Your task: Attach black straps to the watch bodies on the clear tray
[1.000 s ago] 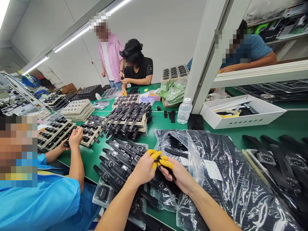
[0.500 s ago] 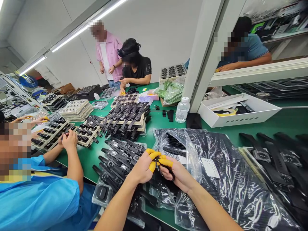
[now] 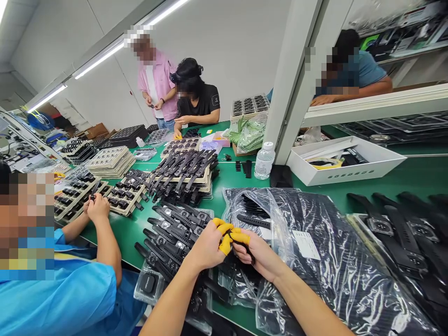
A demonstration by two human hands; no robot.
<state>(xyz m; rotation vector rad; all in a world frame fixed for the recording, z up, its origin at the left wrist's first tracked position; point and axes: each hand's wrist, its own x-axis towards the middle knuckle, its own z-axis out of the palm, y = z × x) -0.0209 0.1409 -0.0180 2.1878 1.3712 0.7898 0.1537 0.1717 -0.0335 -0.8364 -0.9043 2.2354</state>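
My left hand [image 3: 209, 242], with yellow finger cots on its fingertips, is closed in a pinch on a small black watch strap [image 3: 241, 244]. My right hand [image 3: 261, 254], also in yellow cots, grips the same strap from the other side, and fingers hide most of it. Just left of my hands, smartwatches [image 3: 171, 233] with black straps lie in rows on a clear plastic tray. Beneath and right of my hands is a large clear bag [image 3: 336, 238] of black straps. One loose strap [image 3: 254, 220] lies near the bag's opening.
A water bottle [image 3: 264, 161] and a white box [image 3: 346, 161] stand behind the bag. Stacked trays of watches [image 3: 185, 172] rise beyond the left-hand watches. More watches [image 3: 406, 233] lie at right. A co-worker in blue [image 3: 70, 284] sits close on my left.
My hands stay almost in place, with the fingers shifting slightly around the strap. The co-worker at left has leaned a little to the right.
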